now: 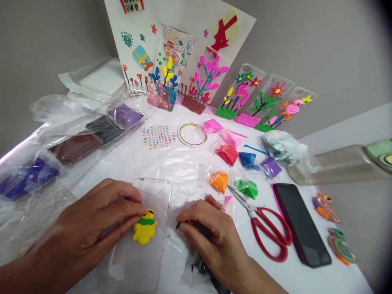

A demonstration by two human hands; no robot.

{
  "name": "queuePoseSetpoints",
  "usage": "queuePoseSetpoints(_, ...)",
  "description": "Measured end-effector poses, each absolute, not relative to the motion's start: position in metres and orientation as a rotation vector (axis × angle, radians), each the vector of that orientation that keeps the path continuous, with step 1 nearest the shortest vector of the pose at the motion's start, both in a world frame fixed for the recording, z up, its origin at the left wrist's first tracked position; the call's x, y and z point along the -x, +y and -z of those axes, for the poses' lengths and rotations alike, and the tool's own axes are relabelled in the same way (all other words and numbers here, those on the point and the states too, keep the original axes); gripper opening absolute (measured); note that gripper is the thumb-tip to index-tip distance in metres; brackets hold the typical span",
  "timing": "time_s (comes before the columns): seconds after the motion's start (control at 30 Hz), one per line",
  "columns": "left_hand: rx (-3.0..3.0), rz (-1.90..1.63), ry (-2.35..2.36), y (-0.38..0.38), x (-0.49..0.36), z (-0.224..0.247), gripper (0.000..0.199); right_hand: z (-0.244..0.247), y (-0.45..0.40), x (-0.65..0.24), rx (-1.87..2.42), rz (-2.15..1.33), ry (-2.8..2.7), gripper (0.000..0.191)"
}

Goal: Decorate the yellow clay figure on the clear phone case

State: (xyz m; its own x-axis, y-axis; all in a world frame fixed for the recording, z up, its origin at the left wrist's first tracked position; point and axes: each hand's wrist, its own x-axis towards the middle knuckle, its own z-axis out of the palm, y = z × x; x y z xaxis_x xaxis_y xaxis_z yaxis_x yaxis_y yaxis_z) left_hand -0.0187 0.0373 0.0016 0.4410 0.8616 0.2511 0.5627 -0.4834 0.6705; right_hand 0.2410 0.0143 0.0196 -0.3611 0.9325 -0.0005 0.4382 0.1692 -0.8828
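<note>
A clear phone case (134, 265) lies flat in front of me. On it sits a small yellow clay figure (145, 232) with a green band at its neck and a dark spot on its head. The fingertips of my left hand (101, 220) are drawn together against the figure's head, and that hand rests over the case's left side. To the right of the case, my right hand (211, 232) pinches a tiny piece of black clay (178, 225) between thumb and finger. Beneath that hand lies a plastic bag of black clay (202, 267), partly hidden.
Red-handled scissors (269, 228) and a phone (301, 224) lie at the right. Bagged clay, such as an orange packet (219, 181), spreads beyond my right hand. A gem sheet (158, 136) and bangle (192, 134) are farther back. Decorated cases lean behind; a bottle (339, 163) stands right.
</note>
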Motion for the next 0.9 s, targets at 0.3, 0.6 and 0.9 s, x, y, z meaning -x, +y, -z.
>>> queuePoseSetpoints(0.3, -2.167, -0.851, 1.215, 0.021, 0.016, -0.012, 0.020, -0.042, 0.006, -0.234, 1.286, -1.173, -1.619, 0.007)
queuePoseSetpoints(0.6, -2.266, -0.867, 0.939, -0.004, -0.004, -0.013, 0.027, -0.050, -0.005, -0.218, 1.283, -1.614, -1.392, 0.009)
queuePoseSetpoints(0.9, -2.268, -0.852, 0.946, -0.004, -0.001, -0.020, 0.023, -0.049, -0.009, -0.213, 1.238, -1.916, -1.118, 0.031)
